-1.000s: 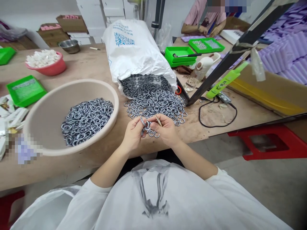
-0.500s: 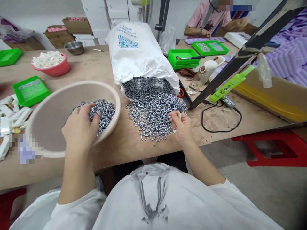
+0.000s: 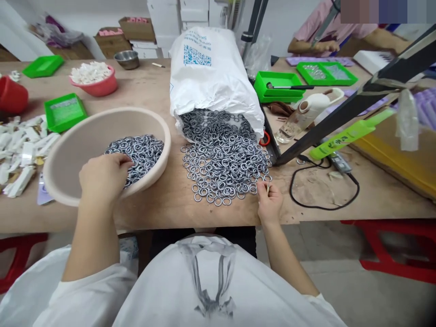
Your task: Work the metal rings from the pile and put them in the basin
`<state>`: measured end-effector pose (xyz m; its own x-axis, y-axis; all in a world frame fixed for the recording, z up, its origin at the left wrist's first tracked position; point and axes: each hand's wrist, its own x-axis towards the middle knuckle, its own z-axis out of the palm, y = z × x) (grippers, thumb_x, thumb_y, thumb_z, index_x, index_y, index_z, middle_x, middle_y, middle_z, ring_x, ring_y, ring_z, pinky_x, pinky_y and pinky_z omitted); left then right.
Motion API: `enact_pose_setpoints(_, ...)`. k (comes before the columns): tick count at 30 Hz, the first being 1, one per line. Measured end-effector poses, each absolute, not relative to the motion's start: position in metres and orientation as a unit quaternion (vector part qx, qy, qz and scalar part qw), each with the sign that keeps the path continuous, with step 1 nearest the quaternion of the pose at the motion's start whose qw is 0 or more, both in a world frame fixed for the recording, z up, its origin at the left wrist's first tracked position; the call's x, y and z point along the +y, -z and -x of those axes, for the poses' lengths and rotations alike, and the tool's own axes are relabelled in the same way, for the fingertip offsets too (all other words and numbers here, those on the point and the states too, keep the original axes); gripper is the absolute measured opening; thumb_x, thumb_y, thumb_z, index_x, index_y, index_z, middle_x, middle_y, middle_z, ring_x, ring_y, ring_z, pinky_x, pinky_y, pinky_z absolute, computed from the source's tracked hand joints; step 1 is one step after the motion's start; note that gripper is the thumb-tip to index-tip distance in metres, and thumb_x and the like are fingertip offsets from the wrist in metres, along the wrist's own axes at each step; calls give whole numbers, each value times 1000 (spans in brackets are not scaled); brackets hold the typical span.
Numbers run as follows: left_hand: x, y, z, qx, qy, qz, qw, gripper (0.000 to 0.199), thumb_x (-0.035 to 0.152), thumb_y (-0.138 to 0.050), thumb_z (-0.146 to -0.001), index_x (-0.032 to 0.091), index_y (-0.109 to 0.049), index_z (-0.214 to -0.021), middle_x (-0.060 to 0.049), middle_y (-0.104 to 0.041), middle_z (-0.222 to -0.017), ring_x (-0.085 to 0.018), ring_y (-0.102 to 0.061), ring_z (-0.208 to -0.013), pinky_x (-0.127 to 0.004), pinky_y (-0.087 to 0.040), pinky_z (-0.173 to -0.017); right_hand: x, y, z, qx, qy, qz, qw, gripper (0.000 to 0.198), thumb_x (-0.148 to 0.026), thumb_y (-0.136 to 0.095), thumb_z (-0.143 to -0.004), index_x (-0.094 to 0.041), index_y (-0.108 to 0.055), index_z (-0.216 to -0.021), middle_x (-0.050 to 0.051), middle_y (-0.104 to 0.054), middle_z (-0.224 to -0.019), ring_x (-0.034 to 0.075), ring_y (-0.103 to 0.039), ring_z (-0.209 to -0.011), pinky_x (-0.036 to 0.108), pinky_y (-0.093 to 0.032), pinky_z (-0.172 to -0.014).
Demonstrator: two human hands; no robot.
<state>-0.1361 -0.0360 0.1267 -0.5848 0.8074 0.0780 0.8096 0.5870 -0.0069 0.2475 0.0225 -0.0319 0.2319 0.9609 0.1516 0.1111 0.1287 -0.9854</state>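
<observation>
A large beige basin [image 3: 64,150] stands at the left, with grey metallic rings [image 3: 146,154] heaped in its right side. Over this heap my left hand [image 3: 104,179] reaches in, its fingers curled together; whatever they hold is hidden. More grey rings [image 3: 225,159] spill onto the table from the mouth of a white sack [image 3: 211,77] lying on its side. At the right front edge of that pile, my right hand [image 3: 270,202] is closed in a pinch on a small, thin, pale strip. Its fingertips are beside the outermost rings.
A black metal post [image 3: 327,116] slants up beside the sack. Right of it lie a black cable [image 3: 293,186] and a bright green tube [image 3: 350,136]. White pieces [image 3: 23,150], a green tray [image 3: 64,113] and a red bowl [image 3: 98,88] stand left. A co-worker's arm [image 3: 323,45] shows behind.
My left hand's fingers have gone from spread over the rings to curled together, lower left in the basin. My right hand has moved from over the pile to its near right edge. The view has shifted.
</observation>
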Motion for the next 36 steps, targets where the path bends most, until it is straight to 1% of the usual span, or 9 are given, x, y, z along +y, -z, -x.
enact_pose_setpoints(4, -39, -119, 107, -829, 146, 530, 105, 39, 31, -41, -93, 24, -72, -116, -10, -72, -117, -30, -64, -105, -44, -48, -92, 20, 38, -251, -502, -404, 529, 552, 30, -49, -62, -86, -20, -59, -83, -4, -47, -64, 12, -42, -56, 25, -35, -54)
enact_pose_setpoints(7, -24, -104, 64, -728, 255, 632, 76, 36, 34, -43, -96, 21, -71, -112, -10, -72, -113, -25, -64, -107, -38, -45, -98, 17, 38, -251, -512, -435, 511, 536, 28, -48, -63, -87, -20, -60, -84, -2, -52, -70, 13, -47, -64, 26, -41, -63)
enact_pose_setpoints(11, 32, -72, 19, -651, 180, 737, -12, 42, 39, -44, -96, 17, -66, -123, -13, -63, -132, -28, -55, -123, -42, -41, -107, 15, 36, -250, -532, -467, 494, 505, 29, -48, -64, -86, -20, -60, -80, -2, -50, -70, 14, -45, -69, 26, -40, -67)
enact_pose_setpoints(14, 85, -47, 5, -646, 146, 749, -14, 59, 42, -46, -94, 12, -46, -145, -18, -39, -155, -34, -36, -141, -48, -32, -114, 15, 34, -249, -552, -462, 499, 482, 32, -48, -60, -88, -19, -56, -75, -4, -44, -66, 13, -41, -65, 26, -36, -65)
enact_pose_setpoints(17, 124, -28, -4, -665, 128, 736, -14, 72, 52, -46, -93, 16, -31, -154, -18, -24, -163, -41, -23, -147, -56, -26, -114, 16, 34, -248, -563, -447, 508, 474, 33, -48, -59, -88, -19, -55, -74, -4, -43, -65, 12, -39, -65, 25, -34, -64)
enact_pose_setpoints(19, 135, -19, -9, -679, 110, 725, -23, 71, 55, -43, -93, 19, -32, -154, -17, -26, -162, -43, -25, -145, -58, -27, -112, 17, 35, -247, -566, -441, 512, 472, 32, -47, -58, -88, -19, -56, -74, -4, -44, -65, 12, -40, -65, 25, -34, -64)
enact_pose_setpoints(27, 109, -6, 4, -651, 85, 754, -24, 54, 48, -39, -97, 14, -54, -137, -15, -60, -137, -31, -50, -129, -45, -37, -109, 19, 42, -248, -569, -426, 516, 479, 34, -49, -59, -87, -20, -54, -70, -5, -41, -63, 12, -37, -62, 25, -31, -61)
enact_pose_setpoints(33, 67, -6, 19, -648, 121, 752, 8, 47, 35, -47, -95, 15, -53, -138, -17, -43, -152, -32, -39, -139, -46, -34, -112, 22, 44, -249, -571, -420, 520, 476, 34, -49, -61, -86, -20, -55, -70, -5, -41, -62, 12, -37, -62, 25, -31, -61)
enact_pose_setpoints(36, 43, -6, 28, -667, 154, 728, 22, 47, 37, -53, -92, 13, -56, -133, -20, -53, -136, -34, -48, -126, -47, -40, -106, 22, 45, -249, -567, -410, 528, 481, 33, -48, -62, -85, -19, -56, -70, -4, -44, -63, 12, -39, -62, 25, -32, -62)
